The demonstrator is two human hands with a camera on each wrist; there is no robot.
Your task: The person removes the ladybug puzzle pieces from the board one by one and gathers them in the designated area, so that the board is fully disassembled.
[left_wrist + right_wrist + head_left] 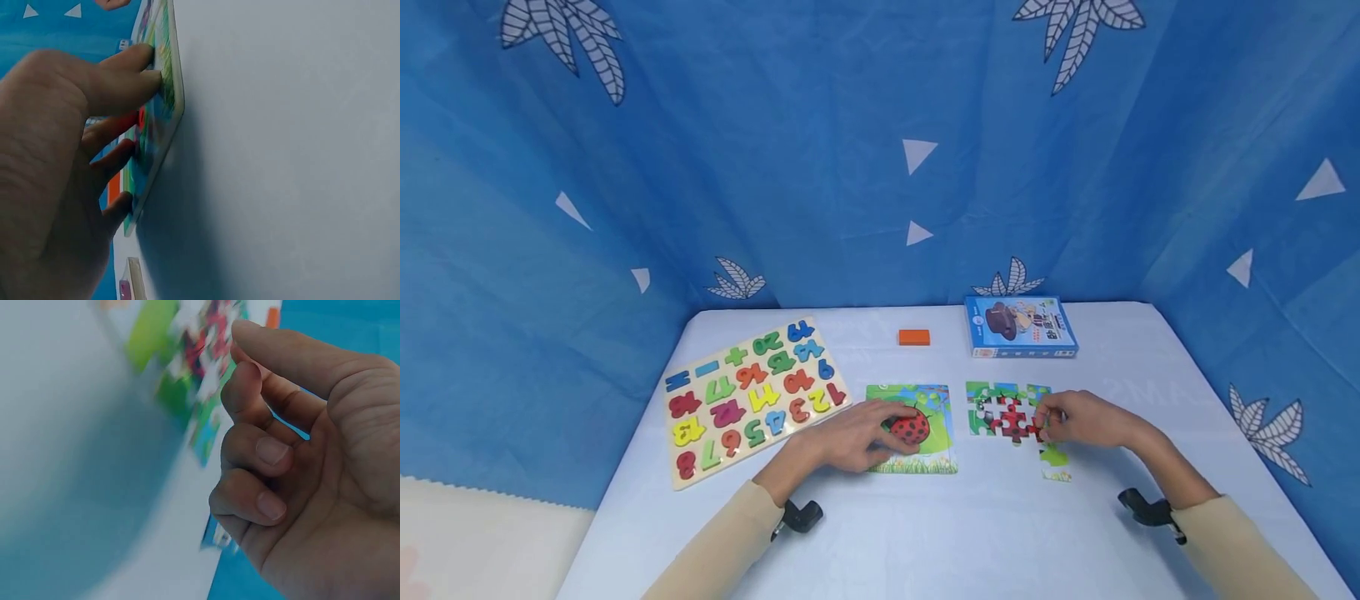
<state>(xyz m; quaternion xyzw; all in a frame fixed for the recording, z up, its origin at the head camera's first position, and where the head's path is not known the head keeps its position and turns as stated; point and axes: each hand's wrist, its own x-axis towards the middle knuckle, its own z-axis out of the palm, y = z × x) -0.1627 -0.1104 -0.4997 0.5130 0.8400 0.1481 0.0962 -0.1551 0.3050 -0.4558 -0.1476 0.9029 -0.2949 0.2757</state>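
In the head view my left hand (857,435) rests its outstretched fingers on a flat picture board (936,457) showing a red ladybug (912,427) on green. The left wrist view shows the fingertips (150,81) on the board's face. To the right, my right hand (1078,417) bends over a partly joined jigsaw (981,417) with red, black and green pieces. Its thumb and forefinger pinch at a puzzle piece (1037,422) on the jigsaw's right side, mostly hidden by the fingers. In the right wrist view the other fingers (250,494) curl toward the palm.
A wooden number board (670,454) with coloured numerals lies at the left. An orange block (914,337) and a blue picture box (1022,327) are toward the back. Below the right hand lies a green puzzle part (1056,473). Blue cloth (865,208) hangs around the white table (925,533).
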